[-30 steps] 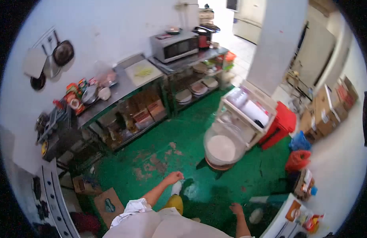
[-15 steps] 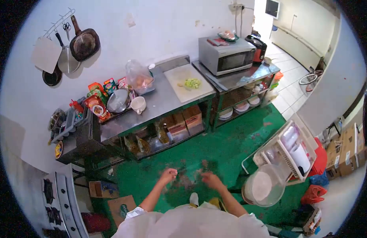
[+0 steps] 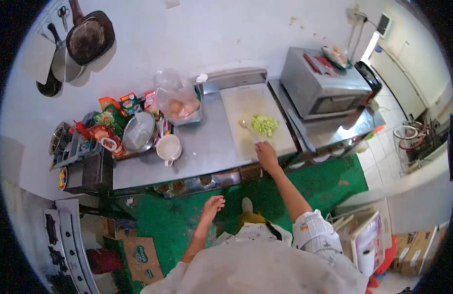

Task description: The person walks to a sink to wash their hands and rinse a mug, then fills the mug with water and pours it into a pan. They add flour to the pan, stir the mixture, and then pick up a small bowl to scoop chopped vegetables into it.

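My right hand [image 3: 266, 155] reaches over the front edge of the white cutting board [image 3: 234, 107], its fingers closed on the handle of a spoon [image 3: 246, 128]. Chopped green pieces [image 3: 264, 125] lie in a small heap just behind that hand, on the board. Below the counter's front edge hangs my left hand [image 3: 213, 207], fingers partly curled and apart, with nothing in it. To the left of the board, a white cup [image 3: 168, 149] stands on the steel counter [image 3: 207, 142].
A box with a plastic bag of eggs [image 3: 183, 110] stands behind the cup. Left of it are a metal bowl [image 3: 140, 132] and food packets [image 3: 109, 139]. A microwave [image 3: 324, 85] stands at the right, a stove [image 3: 74, 250] at lower left, and a rack [image 3: 363, 245] at lower right.
The view has moved closer to the counter. My right hand has gone forward to the board and taken hold of the spoon. My left hand stays low in front of me.
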